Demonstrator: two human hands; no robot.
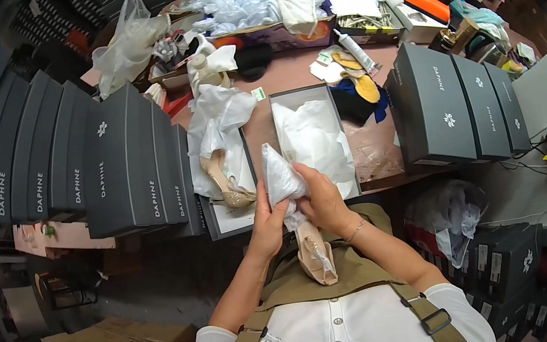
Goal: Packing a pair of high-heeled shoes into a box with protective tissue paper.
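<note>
1. beige high-heeled shoe sits between both hands just above the person's lap, sole side up; its toe end is swallowed by a clear plastic bag, so the front of the shoe cannot be made out.
2. left hand curls around the bag's lower part from the left, fingers hidden behind the plastic.
3. right hand clasps the bag and shoe from the right, fingers closed over them; a thin bracelet shows at the wrist.
4. just beyond the hands lies an open shoe box lined with white tissue paper, its contents hidden under the paper.
5. to its left a second beige heeled shoe lies on a box lid, half covered by crumpled white wrapping.
6. dark grey shoe boxes stand in rows at both sides; those at the far left fade into the dark rim.
</note>
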